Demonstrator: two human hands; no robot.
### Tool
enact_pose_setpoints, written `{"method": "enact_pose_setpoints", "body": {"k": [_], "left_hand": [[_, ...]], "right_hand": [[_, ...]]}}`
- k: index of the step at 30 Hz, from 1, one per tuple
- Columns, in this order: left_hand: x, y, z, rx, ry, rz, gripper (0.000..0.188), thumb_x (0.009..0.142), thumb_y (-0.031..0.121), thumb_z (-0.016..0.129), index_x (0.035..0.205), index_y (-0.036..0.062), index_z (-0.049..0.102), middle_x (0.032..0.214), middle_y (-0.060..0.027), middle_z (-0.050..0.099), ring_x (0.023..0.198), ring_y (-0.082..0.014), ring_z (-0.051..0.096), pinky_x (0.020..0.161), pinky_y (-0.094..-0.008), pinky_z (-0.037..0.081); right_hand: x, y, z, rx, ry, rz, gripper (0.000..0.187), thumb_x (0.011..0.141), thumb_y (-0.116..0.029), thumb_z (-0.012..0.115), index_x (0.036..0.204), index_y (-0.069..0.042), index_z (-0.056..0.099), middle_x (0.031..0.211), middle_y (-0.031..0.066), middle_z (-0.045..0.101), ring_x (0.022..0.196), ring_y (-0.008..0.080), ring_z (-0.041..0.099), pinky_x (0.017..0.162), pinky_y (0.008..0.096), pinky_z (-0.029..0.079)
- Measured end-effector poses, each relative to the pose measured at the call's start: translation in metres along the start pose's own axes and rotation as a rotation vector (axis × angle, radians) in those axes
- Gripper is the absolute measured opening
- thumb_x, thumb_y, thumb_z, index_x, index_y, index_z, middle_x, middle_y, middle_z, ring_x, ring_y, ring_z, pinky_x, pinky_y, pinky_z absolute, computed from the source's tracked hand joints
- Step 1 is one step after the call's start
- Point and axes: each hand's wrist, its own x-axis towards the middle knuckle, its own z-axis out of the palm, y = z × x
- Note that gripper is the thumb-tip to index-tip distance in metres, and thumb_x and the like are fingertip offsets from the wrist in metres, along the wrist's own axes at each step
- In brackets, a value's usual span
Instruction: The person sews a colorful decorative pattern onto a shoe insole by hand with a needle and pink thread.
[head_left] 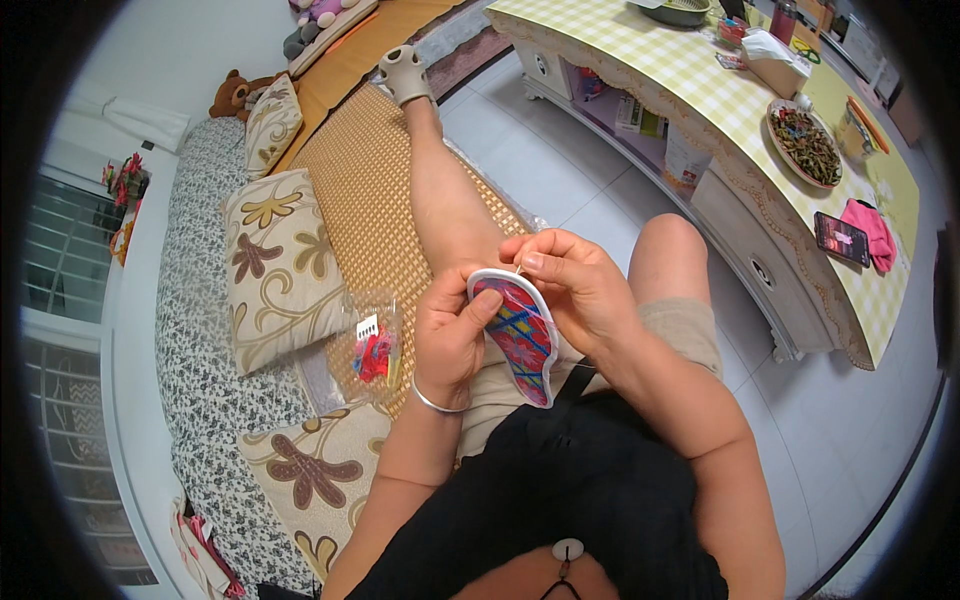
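My left hand [452, 325] is closed round an embroidered insole [523, 345] with a pink, blue and yellow pattern and a white rim, its thumb lying on the patterned face. The insole is tilted above my lap. At its upper edge my right hand [575, 285] pinches a thin, pale needle [519, 268] between thumb and fingertips. Most of the needle is hidden by the fingers. A fine thread [575, 363] shows below my right hand, near the insole's lower side.
A clear bag [372, 345] with red thread lies on the woven mat [350, 170] at my left, beside patterned cushions [280, 270]. To the right stands a table with a checked cloth [690, 90], holding a plate of food [806, 140], a phone [842, 238] and a pink cloth [875, 235].
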Motion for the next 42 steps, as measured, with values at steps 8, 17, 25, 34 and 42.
{"method": "enact_pose_setpoints", "body": {"k": [8,17,25,34,42], "left_hand": [[0.002,-0.003,0.012,0.195,-0.062,0.090,0.010,0.086,0.005,0.062,0.090,-0.0017,0.057,0.084,-0.0083,0.058,0.078,-0.0138,0.054,0.072,-0.0239,0.043],[0.015,0.035,-0.054,-0.098,0.190,0.180,0.012,0.090,0.004,0.058,0.101,-0.0014,0.057,0.091,-0.0065,0.064,0.080,-0.0131,0.062,0.075,-0.0255,0.051],[0.005,0.055,-0.137,-0.055,0.541,0.271,0.007,0.092,0.003,0.052,0.094,0.0000,0.058,0.089,-0.0103,0.067,0.075,-0.0159,0.065,0.071,-0.0293,0.055],[0.032,-0.020,-0.046,-0.883,-0.292,-0.044,0.022,0.087,0.025,0.059,0.080,0.0071,0.048,0.066,-0.0035,0.046,0.059,-0.0135,0.042,0.050,-0.0248,0.038],[0.050,-0.038,-0.029,-1.121,-0.679,-0.068,0.012,0.095,0.011,0.044,0.086,0.0053,0.050,0.075,-0.0057,0.053,0.063,-0.0140,0.047,0.054,-0.0260,0.041]], "right_hand": [[0.004,-0.004,-0.017,-0.073,0.023,-0.037,0.010,0.089,-0.008,0.061,0.091,0.001,0.060,0.099,0.0101,0.065,0.087,0.0148,0.061,0.070,0.0261,0.049],[-0.039,-0.138,-0.102,0.362,-0.030,-0.391,0.015,0.092,0.005,0.045,0.106,0.003,0.049,0.071,0.0016,0.042,0.057,0.0097,0.039,0.058,0.0226,0.047],[-0.182,-0.282,-0.295,-0.003,0.730,-1.120,0.006,0.088,0.002,0.057,0.090,-0.003,0.053,0.070,0.0015,0.048,0.053,0.0085,0.037,0.047,0.0207,0.033],[-0.030,-0.068,-0.028,-0.946,0.443,-0.688,0.013,0.089,-0.005,0.056,0.099,-0.004,0.062,0.071,-0.0032,0.050,0.061,0.0058,0.045,0.056,0.0202,0.039],[0.013,-0.001,0.055,-1.364,-0.207,-1.037,0.012,0.076,0.001,0.065,0.086,-0.005,0.064,0.070,0.0071,0.062,0.060,0.0228,0.060,0.055,0.0314,0.046]]}}
